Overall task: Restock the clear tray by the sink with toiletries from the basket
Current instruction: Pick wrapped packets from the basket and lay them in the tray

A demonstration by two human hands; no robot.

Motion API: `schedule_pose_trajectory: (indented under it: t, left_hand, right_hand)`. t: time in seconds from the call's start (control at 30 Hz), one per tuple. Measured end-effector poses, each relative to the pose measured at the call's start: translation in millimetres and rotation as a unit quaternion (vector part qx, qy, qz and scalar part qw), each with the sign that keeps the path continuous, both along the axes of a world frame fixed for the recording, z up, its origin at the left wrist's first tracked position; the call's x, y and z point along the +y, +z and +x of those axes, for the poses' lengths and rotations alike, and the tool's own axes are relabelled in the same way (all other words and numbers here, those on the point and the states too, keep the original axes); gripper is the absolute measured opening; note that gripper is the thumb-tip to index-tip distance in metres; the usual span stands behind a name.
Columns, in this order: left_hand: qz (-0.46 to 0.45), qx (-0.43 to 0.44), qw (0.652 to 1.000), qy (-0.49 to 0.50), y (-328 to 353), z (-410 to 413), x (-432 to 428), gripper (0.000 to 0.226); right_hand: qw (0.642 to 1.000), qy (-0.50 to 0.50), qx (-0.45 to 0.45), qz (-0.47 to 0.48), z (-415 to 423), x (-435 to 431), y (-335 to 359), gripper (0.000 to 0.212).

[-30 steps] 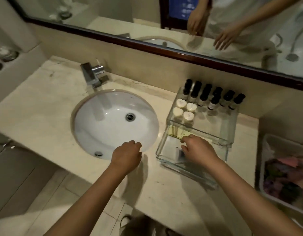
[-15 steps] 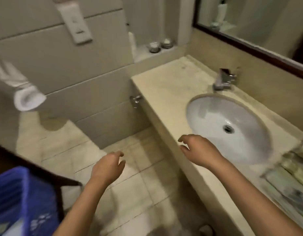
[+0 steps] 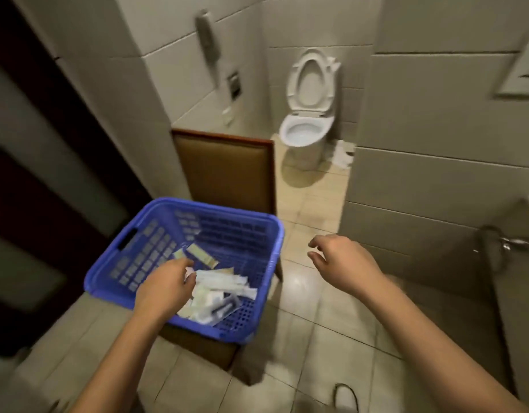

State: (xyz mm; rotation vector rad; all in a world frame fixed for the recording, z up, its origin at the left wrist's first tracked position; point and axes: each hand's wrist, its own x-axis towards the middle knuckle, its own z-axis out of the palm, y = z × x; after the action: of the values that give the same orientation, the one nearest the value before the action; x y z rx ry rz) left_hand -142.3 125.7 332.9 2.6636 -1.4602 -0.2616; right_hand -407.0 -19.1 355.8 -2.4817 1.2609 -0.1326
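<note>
Left hand (image 3: 165, 289) inside basket (image 3: 156, 234), fingers down among white packets (image 3: 221, 283); grip possibly on one, cannot tell. Right hand (image 3: 343, 260) beside basket, grip wide, empty.

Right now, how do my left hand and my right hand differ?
The left hand is down inside the blue basket, at the white packets; the right hand hangs outside the basket, over the floor tiles. The left hand's fingers bend toward the packets, grip unclear; the right hand's are loosely spread, holding nothing. Both are bare, palms down.
</note>
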Motion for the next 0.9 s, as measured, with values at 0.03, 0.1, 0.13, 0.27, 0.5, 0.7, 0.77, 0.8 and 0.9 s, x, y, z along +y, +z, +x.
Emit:
schedule_pose_trajectory:
  t: [0.03, 0.1, 0.13, 0.27, 0.5, 0.7, 0.77, 0.8, 0.9]
  left_hand:
    - [0.01, 0.005, 1.0, 0.024, -5.0, 12.2, 9.0, 0.035]
    - [0.031, 0.02, 0.996, 0.077, -17.8, 36.4, 26.5, 0.034]
    - [0.039, 0.024, 0.994, 0.099, -25.4, 47.3, 33.0, 0.034]
    - [0.08, 0.033, 0.986, 0.145, -50.8, 79.1, 38.4, 0.032]
    - [0.161, 0.051, 0.961, 0.22, -74.5, 122.8, -9.0, 0.029]
    - [0.181, 0.074, 0.949, 0.249, -98.5, 153.0, -48.2, 0.026]
    - [0.19, 0.087, 0.943, 0.258, -113.1, 166.5, -51.3, 0.027]
    - [0.192, 0.096, 0.941, 0.263, -121.4, 173.7, -51.6, 0.026]
    - [0.197, 0.122, 0.934, 0.271, -145.5, 197.0, -51.3, 0.023]
  right_hand:
    - [1.0, 0.026, 0.007, 0.001, 18.2, -2.0, -2.2, 0.031]
    - [0.996, 0.081, 0.028, 0.003, 54.5, -7.7, -9.8, 0.032]
    - [0.993, 0.108, 0.039, 0.004, 70.9, -12.4, -15.3, 0.032]
    - [0.981, 0.183, 0.064, 0.009, 120.5, -37.8, -37.1, 0.031]
    - [0.95, 0.278, 0.145, 0.021, 208.2, -108.7, -80.8, 0.029]
    - [0.922, 0.327, 0.205, 0.02, 281.0, -129.7, -119.4, 0.017]
    - [0.918, 0.33, 0.218, 0.033, 303.2, -133.5, -135.1, 0.01]
    - [0.916, 0.33, 0.223, 0.04, 314.2, -135.3, -143.3, 0.008]
    - [0.918, 0.313, 0.236, 0.065, 345.1, -142.7, -172.5, 0.016]
